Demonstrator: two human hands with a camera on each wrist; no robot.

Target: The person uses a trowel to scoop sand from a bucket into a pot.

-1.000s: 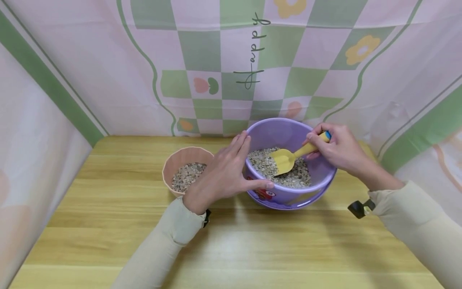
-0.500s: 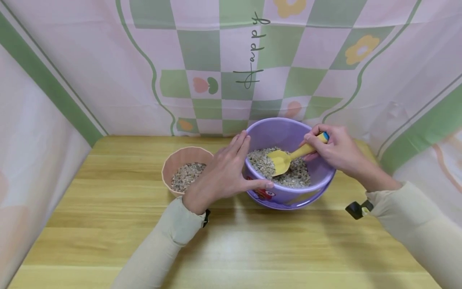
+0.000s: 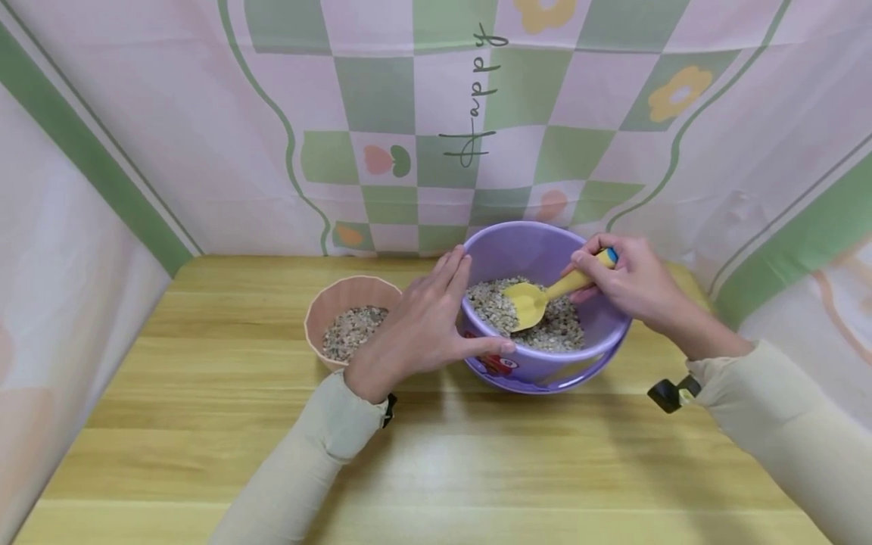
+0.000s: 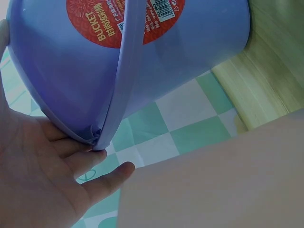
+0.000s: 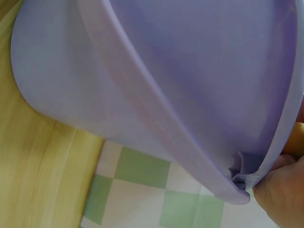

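Note:
A purple plastic bucket (image 3: pixel 519 246) stands on the table, holding coarse gravel (image 3: pixel 564 327). My left hand (image 3: pixel 425 322) lies against its left rim, fingers extended and thumb stretched along the near side. In the left wrist view the fingertips touch the bucket wall (image 4: pixel 61 71) near the handle's hinge. My right hand (image 3: pixel 633 281) grips the handle of a yellow toy shovel (image 3: pixel 528 303) from the right side of the rim. The shovel's blade rests in the gravel, its tip partly buried. In the right wrist view most of that hand is hidden behind the bucket rim.
Left of the bucket sits a pink faceted bowl (image 3: pixel 323 306) with some gravel inside, partly covered by my left hand. The bucket's handle (image 3: pixel 582 378) hangs down at the front. A printed cloth (image 3: pixel 381 91) hangs behind the wooden table (image 3: pixel 204 378).
My right hand and the shovel have shifted slightly left, the blade sliding along in the gravel. The left hand stays in place on the bucket.

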